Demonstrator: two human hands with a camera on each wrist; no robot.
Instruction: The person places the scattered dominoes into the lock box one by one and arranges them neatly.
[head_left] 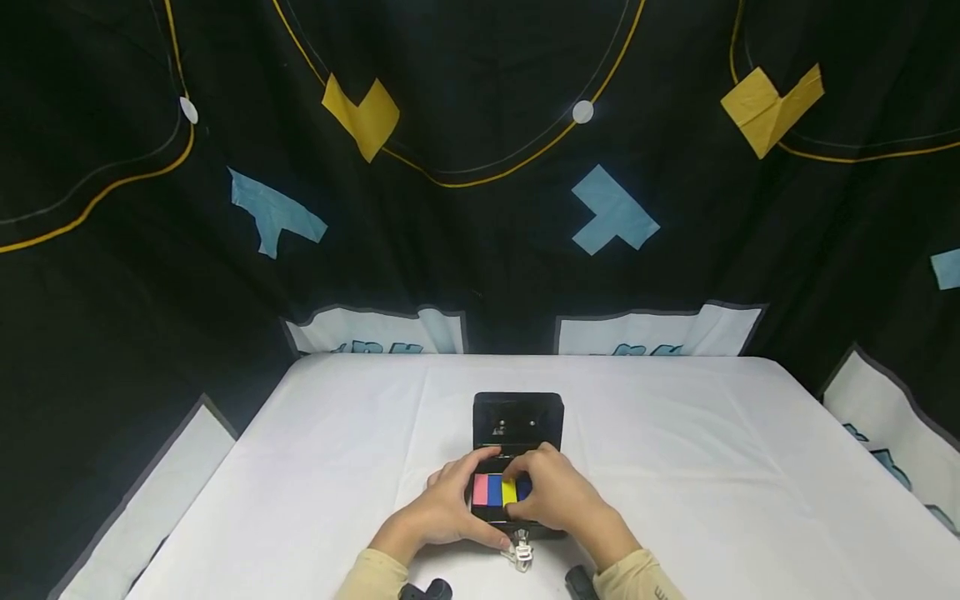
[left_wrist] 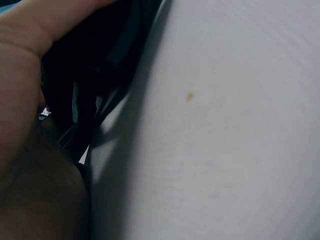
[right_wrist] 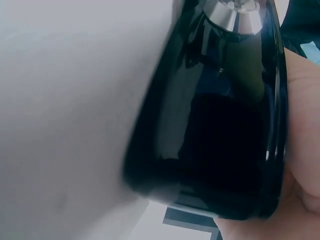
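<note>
A small black cash box (head_left: 517, 418) stands on the table with its lid raised in the head view. Inside lie a pink block (head_left: 481, 490), a blue block (head_left: 495, 491) and a yellow block (head_left: 509, 492) side by side, with a dark blue piece to their right, partly hidden. My left hand (head_left: 442, 508) grips the box's left side, index finger toward the back and thumb at the front. Reaching in from the right, my right hand (head_left: 558, 492) pinches the yellow block between thumb and fingers. Silver keys (head_left: 521, 552) hang at the front lock (right_wrist: 235, 17).
A white cloth covers the table (head_left: 675, 450). Two dark objects, one (head_left: 427, 591) by the left sleeve and another (head_left: 580, 582) by the right, show at the near edge. A black curtain (head_left: 480, 250) with taped shapes hangs behind.
</note>
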